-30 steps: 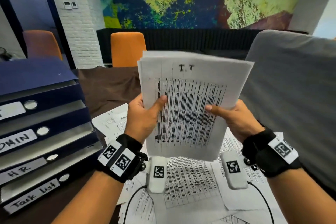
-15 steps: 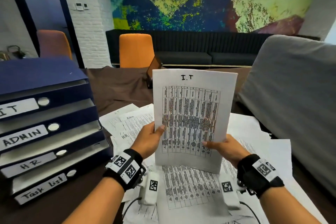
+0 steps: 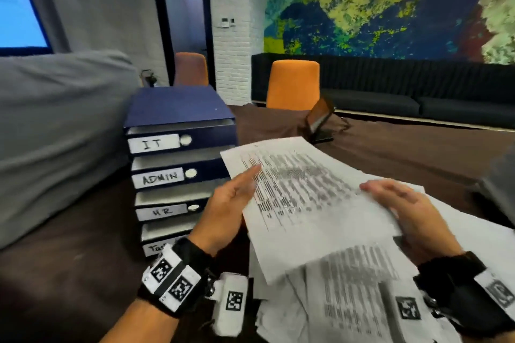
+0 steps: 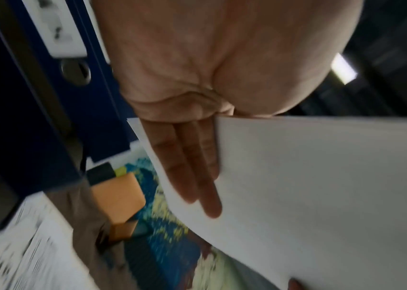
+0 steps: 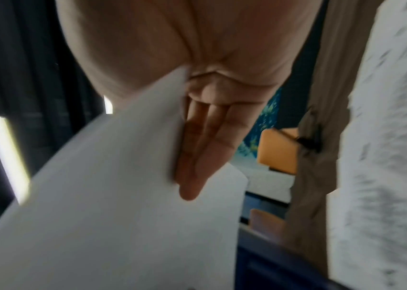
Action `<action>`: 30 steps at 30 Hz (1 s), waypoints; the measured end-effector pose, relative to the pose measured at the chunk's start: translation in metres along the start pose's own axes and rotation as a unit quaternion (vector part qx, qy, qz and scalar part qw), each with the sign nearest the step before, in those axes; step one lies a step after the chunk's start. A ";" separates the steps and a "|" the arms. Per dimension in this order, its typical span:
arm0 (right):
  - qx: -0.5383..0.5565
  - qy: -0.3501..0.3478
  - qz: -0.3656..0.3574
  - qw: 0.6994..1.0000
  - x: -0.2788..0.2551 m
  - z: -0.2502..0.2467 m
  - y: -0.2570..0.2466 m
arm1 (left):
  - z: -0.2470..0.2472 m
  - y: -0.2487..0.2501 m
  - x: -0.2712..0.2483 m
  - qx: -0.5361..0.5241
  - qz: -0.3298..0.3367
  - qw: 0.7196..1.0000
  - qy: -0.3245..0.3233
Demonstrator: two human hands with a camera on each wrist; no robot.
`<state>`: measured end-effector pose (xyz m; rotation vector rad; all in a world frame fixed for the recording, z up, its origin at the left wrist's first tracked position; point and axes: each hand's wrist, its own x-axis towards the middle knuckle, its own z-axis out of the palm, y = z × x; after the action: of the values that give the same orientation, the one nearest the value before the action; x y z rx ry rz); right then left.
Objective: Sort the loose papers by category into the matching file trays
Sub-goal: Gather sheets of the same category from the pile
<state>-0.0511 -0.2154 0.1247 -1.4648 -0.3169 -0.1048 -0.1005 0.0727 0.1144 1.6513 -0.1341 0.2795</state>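
Observation:
A printed sheet headed I.T [image 3: 306,203] is held nearly flat above the table, its far corner pointing at the blue tray stack [image 3: 211,131]. My left hand [image 3: 231,203] pinches its left edge, thumb on top and straight fingers [image 4: 192,172] beneath the sheet [image 4: 309,186]. My right hand [image 3: 404,209] pinches the right edge, fingers [image 5: 205,147] under the sheet [image 5: 123,196]. The trays carry labels IT [image 3: 152,143], ADMIN [image 3: 163,177], HR [image 3: 163,211] and a partly hidden Task list [image 3: 154,249]. The sheet's corner sits level with the ADMIN tray, just right of it.
Loose printed papers [image 3: 362,301] lie spread on the brown table [image 3: 69,273] under my hands. A grey chair back [image 3: 55,133] rises left of the trays. A dark folding stand [image 3: 320,120] sits mid-table, with orange chairs [image 3: 292,83] behind it.
The sheet, held upright before my face earlier, has been tipped flat and swung left toward the tray stack. The view has turned left, so the trays now sit centre-left.

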 end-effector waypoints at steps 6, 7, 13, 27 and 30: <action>0.060 -0.126 -0.035 0.990 0.000 0.050 -0.047 | -0.058 0.039 -0.034 -0.032 0.054 0.997 0.050; 0.071 -0.141 -0.040 0.987 0.000 0.059 -0.051 | -0.067 0.046 -0.037 -0.020 0.073 0.995 0.059; 0.108 -0.176 -0.056 0.977 0.011 0.098 -0.068 | -0.102 0.077 -0.036 0.042 0.136 0.980 0.139; 0.026 -0.179 0.034 0.983 0.037 0.139 -0.029 | -0.129 0.032 -0.021 -0.023 -0.004 0.975 0.222; 0.032 -0.182 0.024 0.983 0.033 0.134 -0.032 | -0.129 0.033 -0.025 -0.003 0.003 0.978 0.207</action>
<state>-0.0477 -0.0827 0.1737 -1.4240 -0.5763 0.2129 -0.1460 0.1958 0.1501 1.5521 0.1758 0.6193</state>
